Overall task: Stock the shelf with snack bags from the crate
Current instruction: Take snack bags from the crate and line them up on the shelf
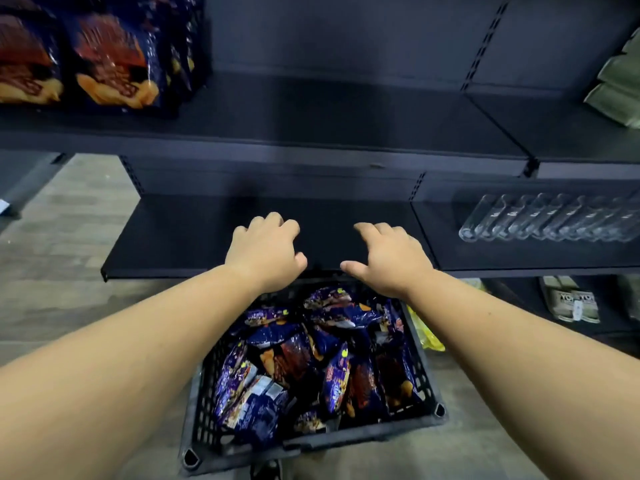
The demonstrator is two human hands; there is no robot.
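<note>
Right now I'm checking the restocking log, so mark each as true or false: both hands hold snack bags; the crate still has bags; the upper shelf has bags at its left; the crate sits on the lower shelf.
1. Both hands hold snack bags. False: the left hand and right hand hold nothing.
2. The crate still has snack bags. True.
3. The upper shelf has shelved bags at its left. True.
4. The crate sits on the lower shelf. False: it stands on the floor.
</note>
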